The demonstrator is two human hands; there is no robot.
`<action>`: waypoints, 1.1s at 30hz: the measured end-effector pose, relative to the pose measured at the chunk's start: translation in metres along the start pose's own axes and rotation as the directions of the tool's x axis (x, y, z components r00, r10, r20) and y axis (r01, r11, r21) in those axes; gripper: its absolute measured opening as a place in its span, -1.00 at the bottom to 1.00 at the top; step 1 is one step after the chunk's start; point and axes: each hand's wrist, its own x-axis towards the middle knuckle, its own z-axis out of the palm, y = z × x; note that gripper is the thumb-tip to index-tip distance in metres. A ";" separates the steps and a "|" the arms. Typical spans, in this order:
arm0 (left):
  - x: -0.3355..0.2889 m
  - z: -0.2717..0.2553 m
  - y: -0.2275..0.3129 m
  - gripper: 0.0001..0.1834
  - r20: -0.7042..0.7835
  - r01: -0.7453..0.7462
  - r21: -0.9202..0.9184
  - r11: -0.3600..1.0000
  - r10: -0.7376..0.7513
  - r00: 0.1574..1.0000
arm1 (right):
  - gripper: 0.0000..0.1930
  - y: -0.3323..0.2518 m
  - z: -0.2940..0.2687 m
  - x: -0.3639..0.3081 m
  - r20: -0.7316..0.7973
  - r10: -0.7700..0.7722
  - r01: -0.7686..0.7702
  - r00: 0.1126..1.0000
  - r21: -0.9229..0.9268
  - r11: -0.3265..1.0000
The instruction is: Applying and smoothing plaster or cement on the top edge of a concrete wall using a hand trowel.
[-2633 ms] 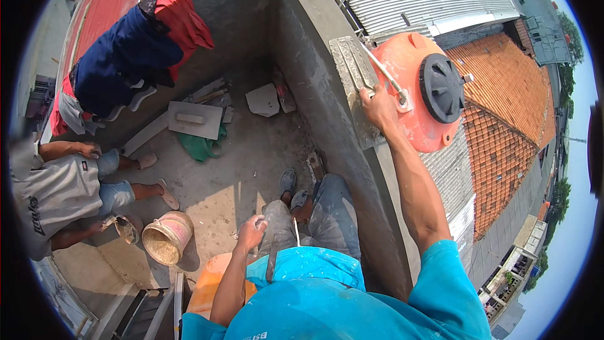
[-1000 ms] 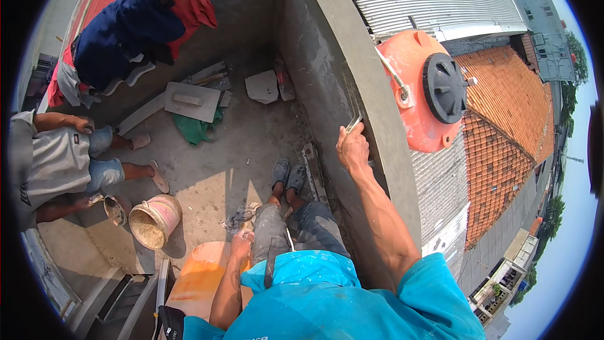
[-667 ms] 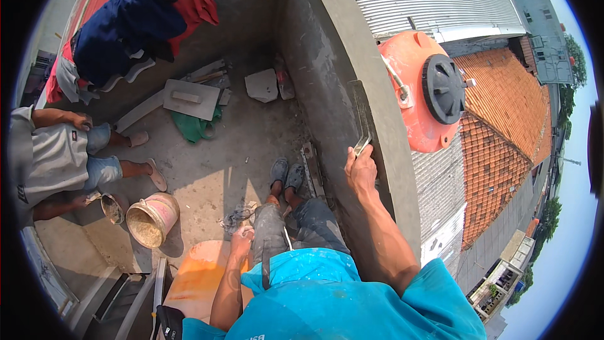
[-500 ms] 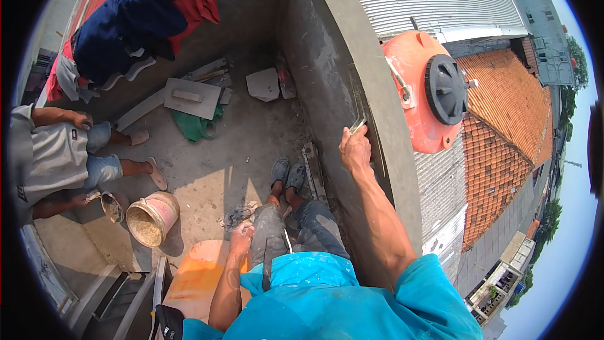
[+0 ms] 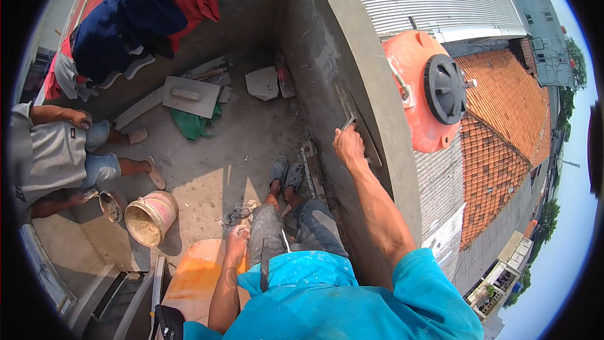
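My right hand (image 5: 350, 143) is closed round the handle of a plastering trowel (image 5: 372, 150). The trowel's long metal blade lies along the inner face of the grey rendered wall (image 5: 314, 56), just under its top. Down beside my left thigh, my left hand (image 5: 237, 239) has its fingers curled in. What it holds, if anything, is too small to make out. Just beyond that hand, a crumpled greyish thing (image 5: 238, 213) is on the floor.
At left a co-worker in a grey shirt (image 5: 56, 151) stands by a mortar bucket (image 5: 165, 209). A board with a handle (image 5: 204, 106) and a green bag (image 5: 192, 124) lie on the floor. Clothes (image 5: 126, 25) hang over the far wall. Outside stands an orange water tank (image 5: 402, 56).
My right hand has moved slightly left and toward the far end along the wall. The trowel has tilted, showing more of its blade. My left hand has barely shifted.
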 end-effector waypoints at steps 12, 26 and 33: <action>0.022 0.007 -0.027 -0.66 0.000 0.123 -0.189 0.974 -0.125 0.992 | -0.49 0.003 -0.154 0.043 -0.101 -0.164 0.174 0.981 0.098 0.980; 0.030 -0.014 0.007 -0.57 0.006 0.039 -0.109 0.993 -0.039 0.999 | -0.45 -0.004 -0.141 0.049 -0.153 -0.186 0.185 0.970 -0.020 0.982; 0.022 -0.008 0.010 -0.65 -0.037 0.057 -0.040 0.998 -0.058 0.998 | -0.46 0.066 -0.141 0.044 -0.168 -0.057 0.042 0.984 -0.093 0.995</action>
